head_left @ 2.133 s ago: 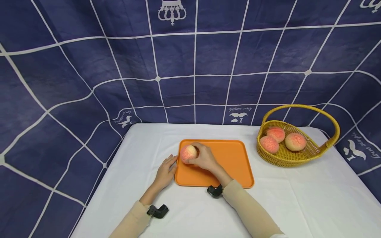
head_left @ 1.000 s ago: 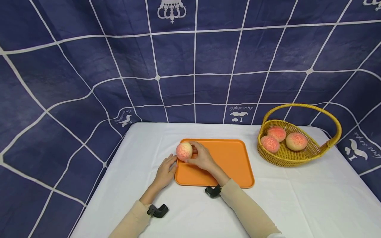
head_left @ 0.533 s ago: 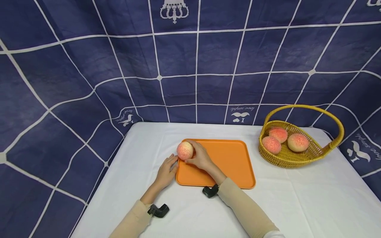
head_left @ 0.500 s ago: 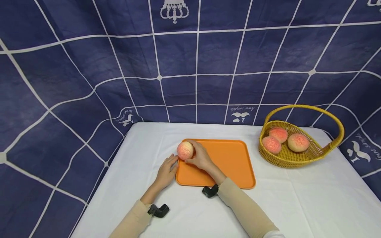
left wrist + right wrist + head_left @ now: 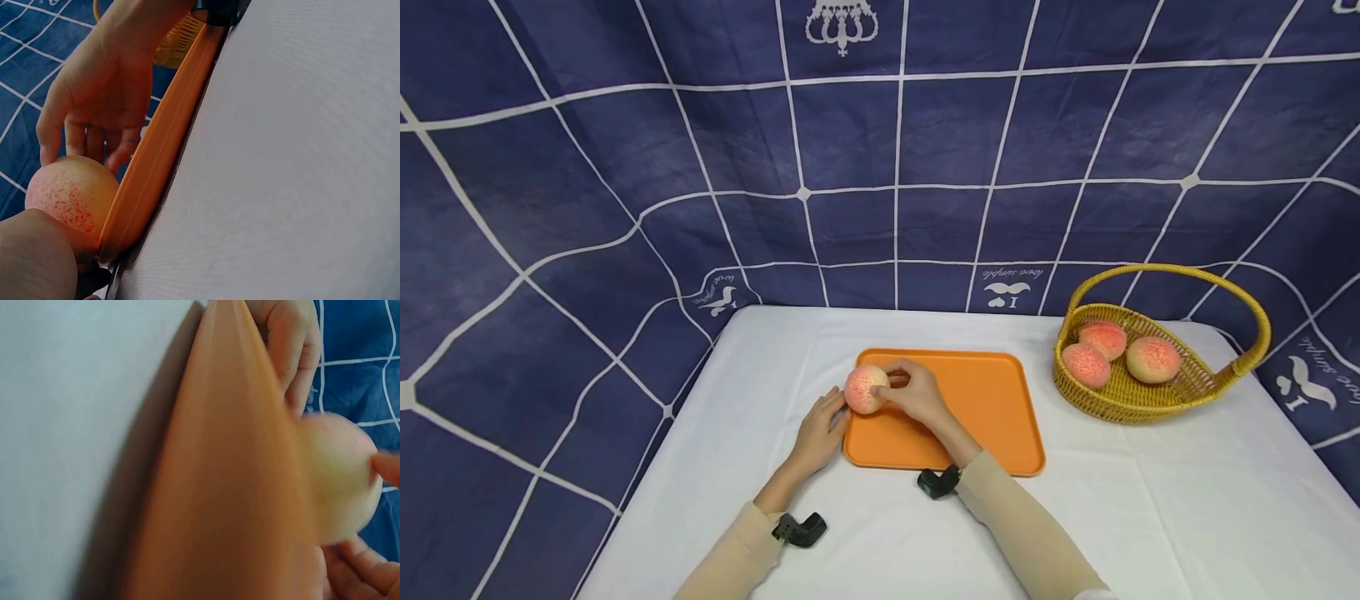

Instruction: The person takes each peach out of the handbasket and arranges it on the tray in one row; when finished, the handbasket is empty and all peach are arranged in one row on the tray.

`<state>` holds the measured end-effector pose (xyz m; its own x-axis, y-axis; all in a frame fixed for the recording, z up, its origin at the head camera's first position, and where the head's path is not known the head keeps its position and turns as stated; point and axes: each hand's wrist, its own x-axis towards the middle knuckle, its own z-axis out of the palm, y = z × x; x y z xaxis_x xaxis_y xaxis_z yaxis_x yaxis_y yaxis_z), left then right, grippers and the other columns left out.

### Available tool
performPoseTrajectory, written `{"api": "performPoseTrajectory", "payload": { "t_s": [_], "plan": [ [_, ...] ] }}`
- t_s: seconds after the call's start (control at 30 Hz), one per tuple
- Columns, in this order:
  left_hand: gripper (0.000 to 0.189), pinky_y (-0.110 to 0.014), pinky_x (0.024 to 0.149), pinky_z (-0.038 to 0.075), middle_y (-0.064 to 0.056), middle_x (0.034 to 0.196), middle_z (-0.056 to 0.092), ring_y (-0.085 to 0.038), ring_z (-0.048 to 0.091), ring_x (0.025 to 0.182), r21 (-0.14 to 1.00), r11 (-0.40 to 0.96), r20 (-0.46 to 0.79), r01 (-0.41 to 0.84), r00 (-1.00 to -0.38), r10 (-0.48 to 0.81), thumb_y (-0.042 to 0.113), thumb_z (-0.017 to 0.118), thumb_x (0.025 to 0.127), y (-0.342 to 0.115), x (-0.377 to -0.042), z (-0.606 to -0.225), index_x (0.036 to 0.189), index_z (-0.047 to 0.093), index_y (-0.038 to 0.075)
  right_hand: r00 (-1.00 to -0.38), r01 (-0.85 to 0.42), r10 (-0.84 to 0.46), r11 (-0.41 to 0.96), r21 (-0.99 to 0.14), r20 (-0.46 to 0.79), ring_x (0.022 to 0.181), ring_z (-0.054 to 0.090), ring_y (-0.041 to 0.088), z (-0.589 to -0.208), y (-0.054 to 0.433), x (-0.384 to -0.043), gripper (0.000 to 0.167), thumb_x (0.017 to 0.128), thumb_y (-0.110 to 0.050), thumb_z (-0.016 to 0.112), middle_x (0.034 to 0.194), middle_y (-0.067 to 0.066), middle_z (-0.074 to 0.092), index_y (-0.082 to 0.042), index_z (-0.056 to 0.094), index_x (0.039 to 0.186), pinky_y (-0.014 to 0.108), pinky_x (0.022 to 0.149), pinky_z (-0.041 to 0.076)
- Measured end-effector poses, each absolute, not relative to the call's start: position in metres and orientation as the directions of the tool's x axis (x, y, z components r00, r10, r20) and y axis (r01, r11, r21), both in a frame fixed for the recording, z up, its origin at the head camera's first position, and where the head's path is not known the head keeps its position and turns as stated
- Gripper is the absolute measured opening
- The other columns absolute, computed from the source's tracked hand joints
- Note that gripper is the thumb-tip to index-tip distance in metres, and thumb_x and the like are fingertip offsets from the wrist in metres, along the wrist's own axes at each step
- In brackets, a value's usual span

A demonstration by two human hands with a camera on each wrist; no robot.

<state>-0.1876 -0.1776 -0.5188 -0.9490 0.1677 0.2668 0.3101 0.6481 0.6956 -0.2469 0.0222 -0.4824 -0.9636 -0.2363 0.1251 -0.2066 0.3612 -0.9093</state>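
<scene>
A pink and yellow speckled peach (image 5: 862,390) sits at the left end of an orange tray (image 5: 981,408). My right hand (image 5: 917,398) holds the peach from its right side, the thumb on the peach's near face. In the left wrist view one digit of the right hand (image 5: 109,81) touches the peach (image 5: 72,194) while the other fingers hang beside it. My left hand (image 5: 816,433) lies at the tray's left edge with its fingers extended, fingertips right by the peach. Part of the left hand (image 5: 294,347) shows behind the tray's rim in the right wrist view.
At the right back of the white-covered table (image 5: 1150,500) stands a yellow wicker basket (image 5: 1112,407) with a tall handle. It holds three peaches (image 5: 1153,360). A dark blue curtain (image 5: 940,225) with white lines hangs behind and around the table.
The peach has moved left towards the tray's edge, then turned slightly. My right hand has shifted its hold, the thumb now higher on the peach. The left hand stays in place.
</scene>
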Motion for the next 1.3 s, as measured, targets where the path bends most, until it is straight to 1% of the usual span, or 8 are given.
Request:
{"api": "performPoseTrajectory", "payload": {
  "t_s": [0.1, 0.33, 0.6, 0.73, 0.8, 0.97, 1.0, 1.3],
  "plan": [
    [0.040, -0.055, 0.119, 0.026, -0.024, 0.140, 0.053, -0.039, 0.040, 0.140, 0.691, 0.654, 0.274, 0.309, -0.949, 0.159, 0.008, 0.056, 0.096, -0.178, -0.187, -0.518, 0.133, 0.055, -0.007, -0.965, -0.206, -0.222, 0.303, -0.931, 0.141, 0.095, 0.070, 0.024, -0.479, 0.026, -0.247, 0.035, 0.078, -0.017, 0.081, 0.104, 0.011, 0.072, -0.003, 0.070, 0.109, 0.032, 0.081, 0.060],
    [0.040, -0.054, 0.119, 0.027, -0.024, 0.140, 0.053, -0.039, 0.041, 0.139, 0.690, 0.654, 0.273, 0.310, -0.948, 0.162, 0.007, 0.056, 0.096, -0.177, -0.188, -0.520, 0.133, 0.055, -0.008, -0.943, -0.249, -0.294, 0.303, -0.920, 0.159, 0.106, 0.067, 0.027, -0.481, 0.029, -0.245, 0.042, 0.085, -0.014, 0.074, 0.120, 0.011, 0.069, -0.008, 0.065, 0.126, 0.035, 0.090, 0.058],
    [0.040, -0.055, 0.118, 0.027, -0.021, 0.140, 0.055, -0.039, 0.041, 0.139, 0.683, 0.650, 0.293, 0.332, -0.940, 0.173, 0.006, 0.056, 0.096, -0.177, -0.189, -0.521, 0.133, 0.055, -0.008, -0.966, -0.170, -0.242, 0.311, -0.935, 0.095, 0.105, 0.067, 0.026, -0.483, 0.031, -0.244, 0.038, 0.087, -0.019, 0.072, 0.116, 0.010, 0.070, -0.011, 0.067, 0.123, 0.033, 0.083, 0.060],
    [0.040, -0.053, 0.120, 0.027, -0.020, 0.140, 0.055, -0.038, 0.041, 0.139, 0.689, 0.647, 0.289, 0.326, -0.943, 0.167, 0.007, 0.056, 0.096, -0.177, -0.189, -0.522, 0.134, 0.054, -0.008, -0.971, -0.148, -0.222, 0.293, -0.944, 0.083, 0.100, 0.069, 0.024, -0.484, 0.031, -0.244, 0.035, 0.086, -0.017, 0.072, 0.110, 0.012, 0.071, -0.009, 0.068, 0.120, 0.030, 0.074, 0.061],
    [0.040, -0.047, 0.121, 0.027, -0.021, 0.139, 0.056, -0.038, 0.043, 0.138, 0.676, 0.656, 0.308, 0.336, -0.937, 0.163, 0.007, 0.057, 0.095, -0.177, -0.190, -0.523, 0.132, 0.055, -0.009, -0.972, -0.138, -0.223, 0.289, -0.947, 0.073, 0.097, 0.069, 0.022, -0.485, 0.032, -0.244, 0.034, 0.086, -0.016, 0.072, 0.108, 0.012, 0.072, -0.008, 0.068, 0.118, 0.029, 0.072, 0.061],
    [0.040, -0.049, 0.120, 0.027, -0.022, 0.139, 0.055, -0.039, 0.043, 0.137, 0.681, 0.650, 0.312, 0.336, -0.937, 0.158, 0.007, 0.057, 0.095, -0.178, -0.190, -0.523, 0.131, 0.055, -0.010, -0.972, -0.110, -0.231, 0.306, -0.946, 0.038, 0.092, 0.068, 0.019, -0.485, 0.033, -0.244, 0.032, 0.086, -0.016, 0.072, 0.106, 0.012, 0.072, -0.005, 0.068, 0.116, 0.028, 0.070, 0.060],
    [0.041, -0.054, 0.119, 0.027, -0.022, 0.140, 0.054, -0.039, 0.041, 0.139, 0.695, 0.639, 0.301, 0.331, -0.940, 0.160, 0.007, 0.057, 0.095, -0.177, -0.189, -0.522, 0.132, 0.054, -0.010, -0.972, -0.109, -0.231, 0.308, -0.945, 0.037, 0.093, 0.068, 0.019, -0.485, 0.034, -0.243, 0.032, 0.086, -0.015, 0.071, 0.106, 0.012, 0.071, -0.005, 0.068, 0.116, 0.028, 0.070, 0.060],
    [0.041, -0.052, 0.120, 0.026, -0.019, 0.142, 0.054, -0.037, 0.039, 0.141, 0.691, 0.651, 0.274, 0.315, -0.947, 0.167, 0.008, 0.056, 0.096, -0.178, -0.189, -0.521, 0.134, 0.053, -0.007, -0.973, -0.115, -0.227, 0.315, -0.942, 0.043, 0.101, 0.068, 0.022, -0.487, 0.035, -0.242, 0.039, 0.086, -0.014, 0.071, 0.113, 0.011, 0.070, -0.004, 0.065, 0.124, 0.028, 0.075, 0.059]
  ]
}}
